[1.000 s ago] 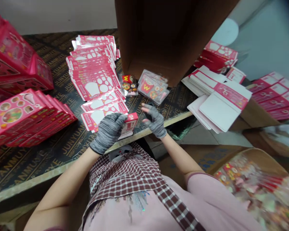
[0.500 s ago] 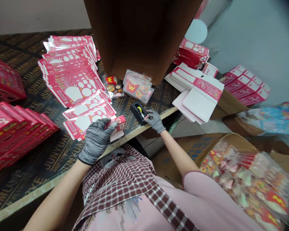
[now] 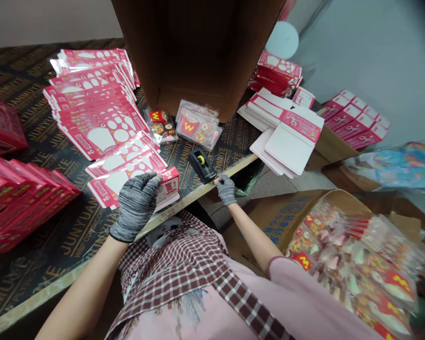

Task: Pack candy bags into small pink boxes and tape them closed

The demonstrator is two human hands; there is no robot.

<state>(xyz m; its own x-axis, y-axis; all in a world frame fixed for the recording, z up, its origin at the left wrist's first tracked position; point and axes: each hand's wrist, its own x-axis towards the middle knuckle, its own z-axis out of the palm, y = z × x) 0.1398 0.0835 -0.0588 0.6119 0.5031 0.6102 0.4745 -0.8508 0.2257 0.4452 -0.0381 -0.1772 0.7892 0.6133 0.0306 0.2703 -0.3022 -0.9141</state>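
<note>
My left hand point(image 3: 136, 203), in a grey knitted glove, has its fingers closed on a small pink-and-white carton point(image 3: 168, 186) at the table's front edge. Its palm side rests over the nearest flat printed card point(image 3: 115, 184). A black tape dispenser point(image 3: 201, 166) with a yellow core stands to the right of the carton. Just off the dispenser's front end, my gloved right hand point(image 3: 226, 190) pinches thumb and fingertips together. Anything between those fingertips is too small to make out.
Fanned pink printed cards point(image 3: 95, 108) lie at left, with folded pink boxes point(image 3: 24, 203) beside them. A large open carton point(image 3: 198, 56) stands behind bagged toy packs point(image 3: 198, 127). White-and-pink cards point(image 3: 292, 141) overhang the right edge. A floor carton point(image 3: 283, 212) holds bagged toys.
My right hand has shifted slightly right and toward me, away from the tape dispenser's front end. My left hand keeps its hold on the carton. The whole view has shifted a little.
</note>
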